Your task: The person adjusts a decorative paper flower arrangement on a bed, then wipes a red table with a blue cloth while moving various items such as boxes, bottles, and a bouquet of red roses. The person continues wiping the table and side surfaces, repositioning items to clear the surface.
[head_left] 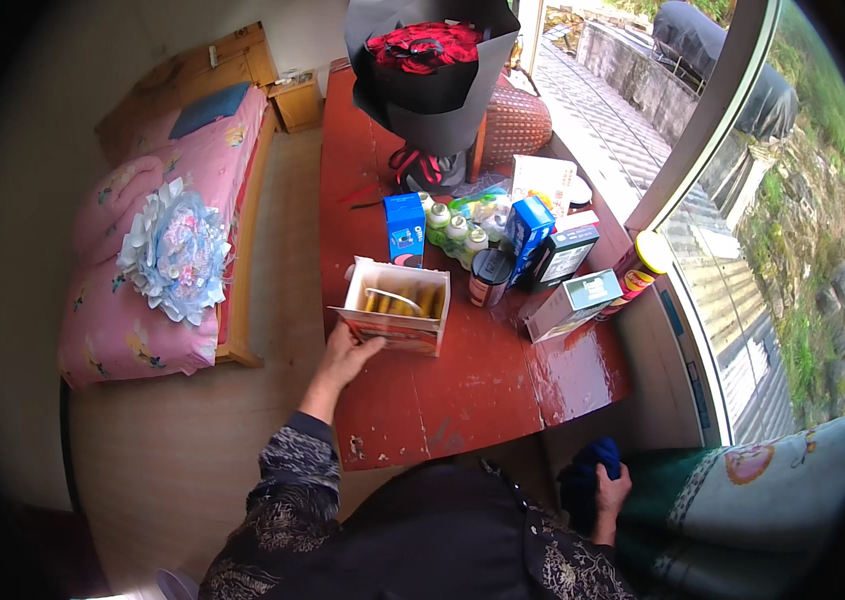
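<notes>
Head view is showing the left hand (346, 352) reaching forward to an open cardboard box (398, 305) near the front left part of the red worktop (473, 385); its fingers are closing around the box's near lower corner, so the grip is holding the box edge. Inside the box, yellow-brown sticks are lying side by side with a pale curved strip across them. The right hand (611, 492) is resting low beside the person's lap, its grip closing on a dark blue cloth (583, 478), well apart from the box. Just behind the box a blue carton (405, 229) is standing upright, with a pack of small white-capped bottles (458, 230) beside it and a dark can (489, 277) to the right. Farther back a bouquet of red roses in black wrapping (428, 70) is standing. Off to the left a bed with a pink cover (158, 300) is carrying a pale blue paper flower bouquet (176, 250).
</notes>
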The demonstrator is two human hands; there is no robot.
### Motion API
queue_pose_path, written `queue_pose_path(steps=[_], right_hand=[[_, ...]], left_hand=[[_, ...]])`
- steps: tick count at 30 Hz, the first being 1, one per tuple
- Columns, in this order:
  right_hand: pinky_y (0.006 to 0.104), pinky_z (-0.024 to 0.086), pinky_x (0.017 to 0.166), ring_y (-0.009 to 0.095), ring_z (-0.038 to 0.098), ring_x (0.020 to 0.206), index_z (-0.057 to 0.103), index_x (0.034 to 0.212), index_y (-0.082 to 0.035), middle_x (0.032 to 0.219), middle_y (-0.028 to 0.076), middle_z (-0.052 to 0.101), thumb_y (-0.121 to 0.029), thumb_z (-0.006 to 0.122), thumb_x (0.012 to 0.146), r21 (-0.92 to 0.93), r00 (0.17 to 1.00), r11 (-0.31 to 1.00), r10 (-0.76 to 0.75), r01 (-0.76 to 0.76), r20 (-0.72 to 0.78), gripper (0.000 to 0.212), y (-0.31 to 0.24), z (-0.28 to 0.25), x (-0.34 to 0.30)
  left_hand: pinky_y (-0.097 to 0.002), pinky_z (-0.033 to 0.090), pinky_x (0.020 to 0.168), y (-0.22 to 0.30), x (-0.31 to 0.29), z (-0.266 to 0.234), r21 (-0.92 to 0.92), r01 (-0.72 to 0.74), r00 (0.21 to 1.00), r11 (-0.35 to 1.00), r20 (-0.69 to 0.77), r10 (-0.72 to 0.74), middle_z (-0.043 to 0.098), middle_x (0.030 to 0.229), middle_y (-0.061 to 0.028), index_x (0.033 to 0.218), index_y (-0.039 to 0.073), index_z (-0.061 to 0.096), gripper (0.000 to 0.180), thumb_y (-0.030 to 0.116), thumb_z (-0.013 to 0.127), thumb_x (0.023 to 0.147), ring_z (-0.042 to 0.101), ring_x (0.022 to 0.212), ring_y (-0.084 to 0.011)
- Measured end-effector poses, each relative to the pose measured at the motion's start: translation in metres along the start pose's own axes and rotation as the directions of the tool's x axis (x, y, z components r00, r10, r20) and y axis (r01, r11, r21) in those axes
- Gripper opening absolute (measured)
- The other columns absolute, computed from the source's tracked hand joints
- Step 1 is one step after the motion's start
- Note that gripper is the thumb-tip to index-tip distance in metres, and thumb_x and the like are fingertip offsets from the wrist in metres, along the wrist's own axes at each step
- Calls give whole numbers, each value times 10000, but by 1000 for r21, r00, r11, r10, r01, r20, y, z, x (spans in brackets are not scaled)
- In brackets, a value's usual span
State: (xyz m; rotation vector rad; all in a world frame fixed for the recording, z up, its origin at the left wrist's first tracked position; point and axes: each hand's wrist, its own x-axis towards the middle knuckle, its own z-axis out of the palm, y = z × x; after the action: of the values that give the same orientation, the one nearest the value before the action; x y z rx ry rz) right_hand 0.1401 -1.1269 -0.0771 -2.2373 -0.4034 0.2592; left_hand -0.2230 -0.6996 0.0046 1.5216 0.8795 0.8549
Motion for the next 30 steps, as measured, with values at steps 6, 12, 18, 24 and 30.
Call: queue_pose_path(steps=[6,12,18,24,30], right_hand=[[349,505,783,236,643,802,646,1026,7,879,150,678,-245,756,728,-24,999,1000,19,-20,-31,406,-8,1,-6],[338,503,787,216,643,811,649,1025,3,873,128,677,-238,761,720,-22,997,997,70,-71,-32,405,-8,2,-21],[335,501,781,208,640,810,647,1030,4,872,123,676,-229,753,723,67,993,993,103,-99,-58,400,-22,-2,-28],[302,497,729,156,603,731,644,1005,6,804,76,651,-211,752,725,124,992,992,25,-10,-121,370,-58,-16,-26],[249,470,686,91,534,715,622,1051,4,807,5,597,-134,717,777,244,964,947,-159,211,-213,322,-137,-39,2]], left_hand=[[-313,522,819,22,-24,79,223,-32,998,974,-39,42,617,1117,-114,1254,18,469,476,143,671,841,627,960,-177],[-365,475,960,46,-18,91,208,-153,967,966,233,103,475,1369,-231,1439,39,335,713,-46,501,750,531,1221,-326],[-413,247,1136,19,56,56,393,-281,905,875,-196,379,294,1497,-216,1479,30,224,826,67,604,746,292,1384,-357],[-387,354,1053,-7,125,43,52,-110,993,993,-34,112,401,1408,-209,1493,50,173,936,192,707,738,427,1283,-323],[-370,376,1037,-35,125,75,293,-181,983,939,21,183,450,1376,-215,1456,4,256,835,194,691,770,471,1257,-319]])
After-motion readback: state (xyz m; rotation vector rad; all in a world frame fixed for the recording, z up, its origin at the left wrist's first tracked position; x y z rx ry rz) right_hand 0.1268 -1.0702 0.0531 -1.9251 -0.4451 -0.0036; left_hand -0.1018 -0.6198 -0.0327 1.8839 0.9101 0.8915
